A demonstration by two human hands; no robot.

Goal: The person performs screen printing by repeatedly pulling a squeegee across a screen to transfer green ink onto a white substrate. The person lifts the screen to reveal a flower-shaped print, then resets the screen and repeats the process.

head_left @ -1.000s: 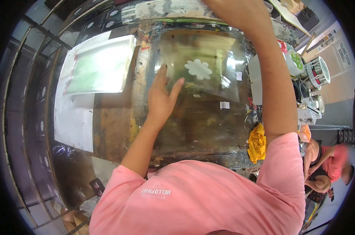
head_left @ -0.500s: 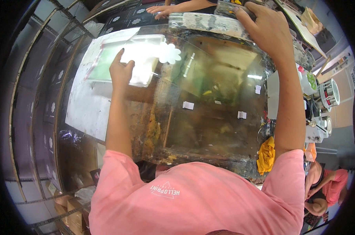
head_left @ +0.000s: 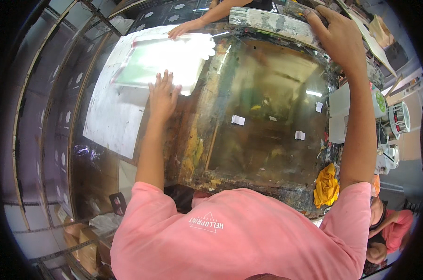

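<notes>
Sheet [head_left: 167,60], pale green-white with a scalloped right edge, lies flat near the far left corner of the table [head_left: 192,154], on a larger white paper [head_left: 111,116] that runs toward the table's left edge. The left hand [head_left: 163,95] rests on the sheet's near edge, palm down, fingers spread and flat; it presses rather than grips, and nothing is closed in it. Its forearm runs straight up from the near edge, elbow close to the body. The right hand [head_left: 340,39] is up at the far right corner, fingers curled over the end of a long paint-caked squeegee [head_left: 272,21] lying along the far edge of the screen [head_left: 267,112]; the arm is stretched nearly straight along the table's right side. The screen, a grimy framed mesh with small white tape tabs, fills the middle and right of the table, just beside the sheet.

The step in hand looks like positioning the sheet on the white paper. Next would call for a light, even slide with the flat palm, without creasing the sheet.

Another person's hand [head_left: 185,29] touches the sheet's far edge. A yellow rag [head_left: 326,184] hangs at the near right corner.
</notes>
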